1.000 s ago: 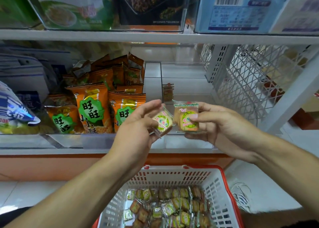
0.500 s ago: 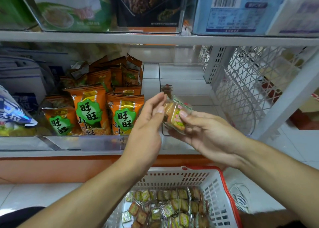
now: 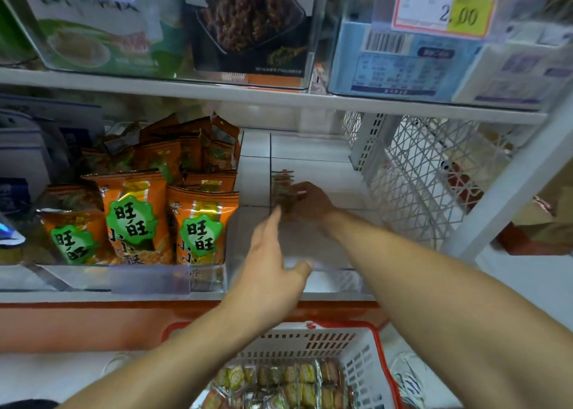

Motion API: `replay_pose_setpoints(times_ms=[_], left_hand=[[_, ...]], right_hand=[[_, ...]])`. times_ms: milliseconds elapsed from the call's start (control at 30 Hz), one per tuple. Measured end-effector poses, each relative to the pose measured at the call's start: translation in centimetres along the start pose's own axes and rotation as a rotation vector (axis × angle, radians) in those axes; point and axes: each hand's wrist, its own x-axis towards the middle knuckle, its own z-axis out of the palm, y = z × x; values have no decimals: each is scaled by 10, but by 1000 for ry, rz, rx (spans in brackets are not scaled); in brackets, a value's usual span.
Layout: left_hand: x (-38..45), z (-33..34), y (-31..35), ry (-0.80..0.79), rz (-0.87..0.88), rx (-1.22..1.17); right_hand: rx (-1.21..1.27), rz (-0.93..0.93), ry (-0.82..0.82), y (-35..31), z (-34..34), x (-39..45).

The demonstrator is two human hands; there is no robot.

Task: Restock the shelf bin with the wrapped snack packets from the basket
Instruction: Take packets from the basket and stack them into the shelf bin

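Observation:
My right hand reaches deep into the clear shelf bin and holds wrapped snack packets against a small upright stack at the bin's left wall; motion blur hides the exact grip. Nearer me, my left hand hovers over the bin's front edge with straight fingers and holds nothing. The white basket with a red rim sits below the shelf and holds several more wrapped packets.
Orange snack bags fill the bin to the left. A white wire mesh panel closes the shelf on the right. The upper shelf board carries boxed goods and a price tag just above the bin.
My left hand passed its packet to the right hand and let go. My right hand then carried the packets from in front of the shelf deep into the bin.

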Motion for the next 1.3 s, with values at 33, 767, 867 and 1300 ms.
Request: replay_pose_setpoints(times_ms=[33, 767, 867, 1300], left_hand=[[0, 0, -2, 1, 8, 5], [-6, -11, -7, -45, 55, 99], [-16, -18, -1, -42, 79, 204], [-49, 8, -89, -520, -145, 931]], right_hand=[[9, -11, 18, 1, 3, 7], [-24, -13, 190, -13, 4, 9], [94, -301, 421, -39, -4, -33], [-212, -533, 195, 147, 80, -175]])
